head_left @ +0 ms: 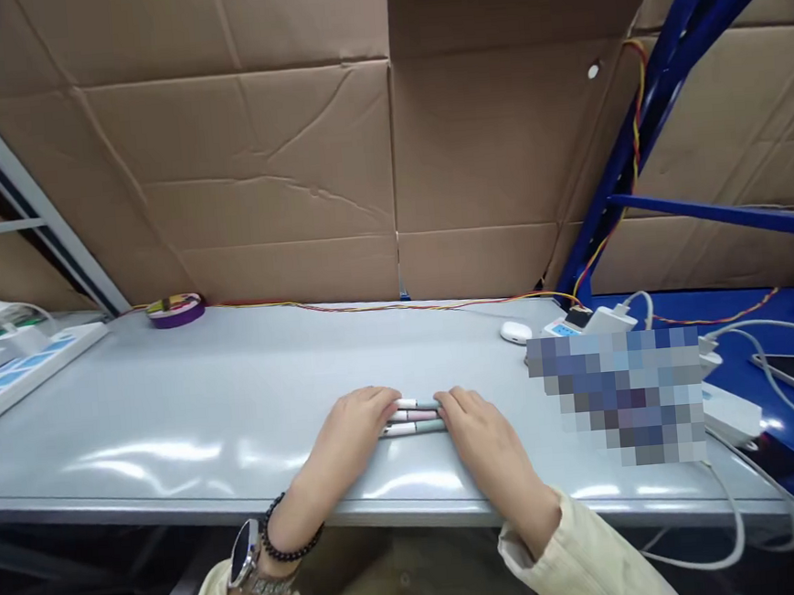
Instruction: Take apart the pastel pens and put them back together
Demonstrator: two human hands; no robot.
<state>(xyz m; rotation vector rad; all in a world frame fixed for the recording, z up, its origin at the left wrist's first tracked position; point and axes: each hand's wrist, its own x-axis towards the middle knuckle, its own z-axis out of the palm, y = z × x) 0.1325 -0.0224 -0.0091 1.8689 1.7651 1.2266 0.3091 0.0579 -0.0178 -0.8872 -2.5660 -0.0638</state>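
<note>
Pastel pens bunched between both hands, near the front edge of the grey table.
Left hand and right hand each cupped an end of the three-pen bundle, fingers curled loosely over the tips, pressing inward rather than lifting; pens lay flat, side by side, touching. Judged: gathering and aligning looked mostly done, nothing picked up yet. Further out: white power strip far left, purple tape roll at the back, small white case right.

View: head-worn, one camera only
Facing: forward and down, toward the cardboard wall
Nearness: close over the bench's near edge
</note>
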